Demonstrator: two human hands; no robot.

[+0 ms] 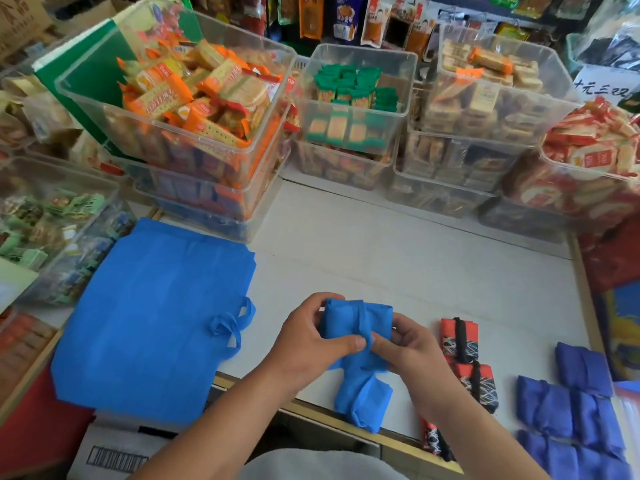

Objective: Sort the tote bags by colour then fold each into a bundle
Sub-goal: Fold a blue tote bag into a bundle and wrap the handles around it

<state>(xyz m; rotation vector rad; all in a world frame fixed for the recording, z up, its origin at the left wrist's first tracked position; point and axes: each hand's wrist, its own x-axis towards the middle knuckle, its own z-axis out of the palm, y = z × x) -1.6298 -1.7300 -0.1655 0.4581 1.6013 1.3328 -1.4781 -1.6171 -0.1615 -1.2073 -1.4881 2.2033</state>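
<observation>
I am gripping a half-folded light blue bag (349, 320) with both hands at the middle of the tabletop's (381, 258) front edge. My left hand (308, 341) is curling round the bag's left side, fingers wrapping behind it and the thumb pressing down on the front. My right hand (412, 348) is closing on the right side, thumb and forefinger pinching the bag's strap (363, 320), which is running up and over the folded part like a band. My 2 thumbs are almost meeting at the strap. The upper part of the bag is sitting as a tight packet between my hands, while the looser lower part is trailing toward me and hanging over the front edge.

At the left front corner a flat light blue bag (152, 313) is lying spread out, its handles pointing toward my left hand and its near side overhanging the edge; I cannot tell how many layers are in it. Below it a cardboard box (114, 455) with a barcode is showing.

Just beside my right hand, 3 red and black bundles (460, 341) are lying in a line running toward the front edge, the nearest one hanging partly over it. Further right, at the right front corner, several dark blue bundles (543, 403) are lying close together, touching each other.

Along the back and left edges of the tabletop, clear tubs (356, 109) of wrapped snacks are standing stacked
</observation>
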